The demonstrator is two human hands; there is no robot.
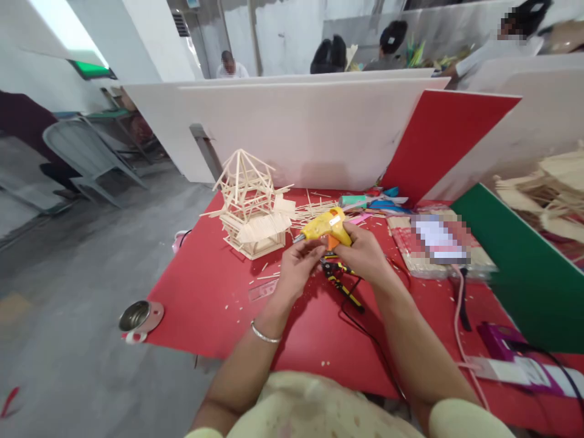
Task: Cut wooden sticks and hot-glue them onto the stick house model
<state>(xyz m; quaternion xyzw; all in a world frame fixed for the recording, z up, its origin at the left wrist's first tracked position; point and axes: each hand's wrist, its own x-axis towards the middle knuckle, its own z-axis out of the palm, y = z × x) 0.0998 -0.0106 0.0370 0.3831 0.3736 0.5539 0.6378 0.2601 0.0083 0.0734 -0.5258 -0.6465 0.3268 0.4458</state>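
1. Glue gun (325, 226) is held above the red tabletop (196, 310), beside the stick model (264, 227). The right hand (366, 254) wraps round it; the left hand (298, 266) curls just below its nozzle (299, 238), fingertips nearly together, and I cannot tell whether they pinch anything.
2. If the nozzle is hot, a slip could burn those fingertips.
3. A dark cord (375, 342) loops beside the pliers (354, 298); a tug could snag it.
4. Loose sticks (313, 211) litter the surface; a careless sweep could scatter them.
5. Behind stand white boards (292, 131); leftward, a chair (82, 146) on grey floor (86, 255).
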